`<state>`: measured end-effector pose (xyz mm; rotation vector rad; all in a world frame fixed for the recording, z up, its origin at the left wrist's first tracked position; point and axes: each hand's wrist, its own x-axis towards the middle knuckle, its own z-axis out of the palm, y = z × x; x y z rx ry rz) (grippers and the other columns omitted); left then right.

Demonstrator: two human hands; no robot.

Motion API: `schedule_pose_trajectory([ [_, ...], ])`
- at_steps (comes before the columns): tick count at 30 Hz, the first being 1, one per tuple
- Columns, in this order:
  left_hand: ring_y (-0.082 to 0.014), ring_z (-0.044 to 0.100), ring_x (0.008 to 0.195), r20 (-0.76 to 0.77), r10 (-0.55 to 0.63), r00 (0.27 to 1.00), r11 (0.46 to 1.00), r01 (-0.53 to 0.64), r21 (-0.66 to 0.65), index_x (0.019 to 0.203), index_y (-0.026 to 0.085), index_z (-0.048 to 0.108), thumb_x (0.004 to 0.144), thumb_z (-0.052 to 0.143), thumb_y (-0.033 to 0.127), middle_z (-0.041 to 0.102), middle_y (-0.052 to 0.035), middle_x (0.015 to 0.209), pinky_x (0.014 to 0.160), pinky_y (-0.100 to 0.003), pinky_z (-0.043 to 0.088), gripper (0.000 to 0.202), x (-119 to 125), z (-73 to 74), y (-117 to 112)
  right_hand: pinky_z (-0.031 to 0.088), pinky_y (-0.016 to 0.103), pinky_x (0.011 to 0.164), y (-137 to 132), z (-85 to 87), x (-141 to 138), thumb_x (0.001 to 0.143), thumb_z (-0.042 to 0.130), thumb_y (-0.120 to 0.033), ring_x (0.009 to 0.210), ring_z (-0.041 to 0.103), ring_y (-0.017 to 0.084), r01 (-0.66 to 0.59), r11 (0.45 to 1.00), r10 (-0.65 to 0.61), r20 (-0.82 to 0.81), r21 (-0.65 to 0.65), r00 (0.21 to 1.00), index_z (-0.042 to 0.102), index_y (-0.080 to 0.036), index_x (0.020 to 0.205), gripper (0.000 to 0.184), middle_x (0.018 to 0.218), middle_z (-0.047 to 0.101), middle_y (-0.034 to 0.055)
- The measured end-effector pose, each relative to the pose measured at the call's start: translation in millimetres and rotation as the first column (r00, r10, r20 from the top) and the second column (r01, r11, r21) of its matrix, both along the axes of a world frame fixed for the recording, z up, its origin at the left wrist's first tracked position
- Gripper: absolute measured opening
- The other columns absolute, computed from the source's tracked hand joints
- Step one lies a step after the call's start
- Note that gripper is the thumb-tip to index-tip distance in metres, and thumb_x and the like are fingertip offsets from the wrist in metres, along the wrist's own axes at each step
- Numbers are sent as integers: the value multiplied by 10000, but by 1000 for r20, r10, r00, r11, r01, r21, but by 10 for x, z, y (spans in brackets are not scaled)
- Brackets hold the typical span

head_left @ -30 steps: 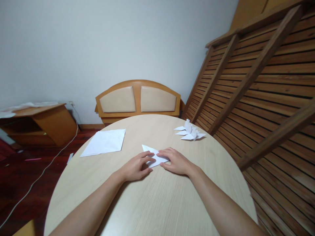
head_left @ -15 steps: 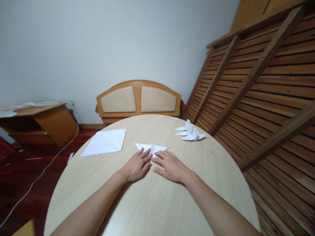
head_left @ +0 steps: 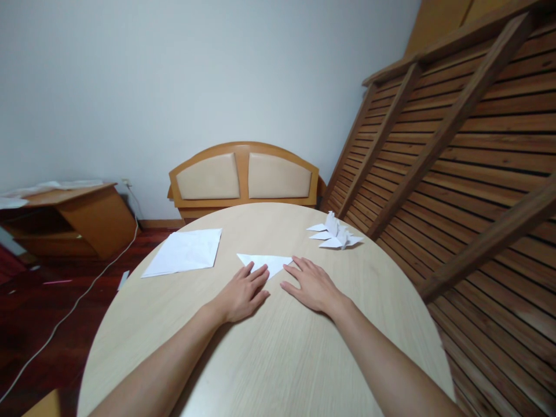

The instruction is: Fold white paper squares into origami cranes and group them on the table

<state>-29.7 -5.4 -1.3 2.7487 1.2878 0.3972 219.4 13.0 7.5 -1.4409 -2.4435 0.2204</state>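
A white folded paper triangle lies flat on the round table, its long edge away from me and one corner pointing toward me. My left hand rests on its left part, fingers spread and pressing from above. At its right corner, my right hand lies with fingers stretched out, the fingertips touching the paper. The fingertips cover parts of the paper's left and right edges. Neither hand grips anything.
White paper sheets lie stacked on the table's left side. Several folded paper figures stand at the back right. Beyond the round table are a padded headboard, a slatted wooden frame and a low cabinet.
My right hand has slid right, from the middle of the folded paper to its right corner. A small raised flap at the centre no longer shows. My left hand has barely moved.
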Motion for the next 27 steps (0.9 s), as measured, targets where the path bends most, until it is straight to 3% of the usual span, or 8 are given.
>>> schedule_pose_trajectory([
  [6, -350, 273, 1464, 25, 13, 1000, 999, -12, -44, 1474, 183, 432, 1001, 390, 478, 393, -110, 1552, 1183, -547, 245, 560, -11, 1, -2, 347, 566, 1072, 107, -44, 45, 979, 421, -527, 1373, 386, 385, 155, 986, -155, -5, 52, 988, 592, -175, 1339, 532, 1502, 438, 188],
  [10, -362, 298, 1451, 58, -13, 998, 995, 18, -94, 1421, 225, 489, 998, 406, 466, 428, -91, 1535, 1154, -588, 271, 494, -17, 59, -19, 388, 530, 1048, 141, -35, 46, 980, 463, -424, 1333, 431, 360, 197, 974, -196, -22, 109, 980, 647, -150, 1235, 416, 1438, 498, 199],
  [13, -346, 341, 1434, 109, -44, 993, 987, 60, -148, 1268, 226, 589, 994, 432, 413, 507, -79, 1477, 1148, -593, 281, 367, -16, 115, -34, 381, 490, 1075, 124, -35, 32, 993, 450, -347, 1308, 466, 308, 106, 988, -99, -65, 114, 993, 609, -151, 1278, 380, 1412, 530, 167],
  [18, -292, 390, 1415, 185, -125, 975, 971, 159, -179, 1118, 213, 633, 980, 457, 314, 605, -82, 1363, 1178, -532, 268, 246, -11, 186, -53, 316, 445, 1147, 53, -54, -17, 1019, 401, -320, 1381, 405, 230, -235, 971, 239, -135, 42, 962, 538, -231, 1383, 399, 1482, 490, 89],
  [23, -293, 422, 1391, 97, -113, 989, 988, 122, -99, 1139, 252, 669, 1014, 379, 310, 631, -35, 1346, 1155, -560, 278, 321, 5, 244, -68, 242, 540, 1166, 3, 16, -36, 975, 495, -391, 1428, 349, 293, -255, 967, 251, -125, -15, 960, 598, -230, 1328, 402, 1496, 484, 93],
  [27, -310, 456, 1336, 64, -47, 997, 998, 44, 43, 1090, 222, 708, 1009, 372, 330, 604, -74, 1367, 1114, -522, 335, 362, 31, 251, -71, 212, 577, 1166, -24, 104, -13, 904, 604, -407, 1436, 335, 323, -254, 967, 248, -147, -23, 957, 687, -236, 1193, 346, 1467, 521, 81],
])
